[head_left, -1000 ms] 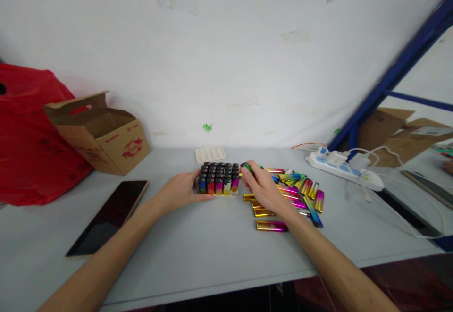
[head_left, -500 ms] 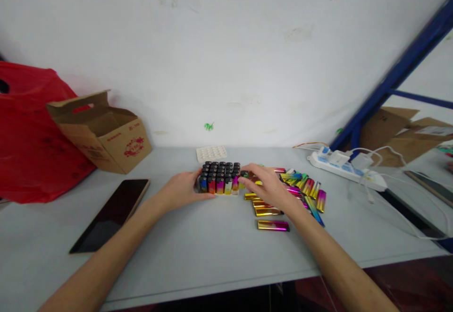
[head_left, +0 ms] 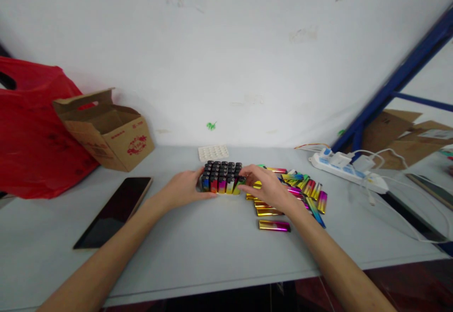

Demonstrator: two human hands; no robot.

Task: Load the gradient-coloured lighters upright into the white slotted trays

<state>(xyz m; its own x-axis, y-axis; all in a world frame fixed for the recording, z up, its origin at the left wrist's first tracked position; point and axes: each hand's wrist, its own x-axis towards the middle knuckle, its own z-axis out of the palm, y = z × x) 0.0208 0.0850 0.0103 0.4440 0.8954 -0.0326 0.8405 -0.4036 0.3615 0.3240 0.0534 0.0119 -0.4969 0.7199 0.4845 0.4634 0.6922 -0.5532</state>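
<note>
Rows of upright lighters (head_left: 222, 184) with black tops stand packed in a block, in what looks like a clear tray with only a little of it showing. My left hand (head_left: 186, 187) grips the block's left end, thumb along the front and fingers behind. At the right front corner, my right hand (head_left: 264, 184) pinches a yellow-green lighter (head_left: 237, 189), which leans to the right beside the front row. Its top is partly hidden by my fingers. Under and beyond my right hand lies a pile of loose shiny lighters (head_left: 268, 211); a gold-and-purple lighter (head_left: 274, 226) lies apart in front.
A white tray with small cells (head_left: 213, 153) lies behind the block near the wall. To the left are a dark tablet (head_left: 113, 212), an open cardboard box (head_left: 129, 144) and a red bag (head_left: 35, 132). A power strip (head_left: 348, 171) with cables sits at right.
My right thumb has left the purple lighter at the front row's right end. The yellow-green lighter now leans at that corner in my right hand. My left hand keeps its hold; the view has shifted slightly.
</note>
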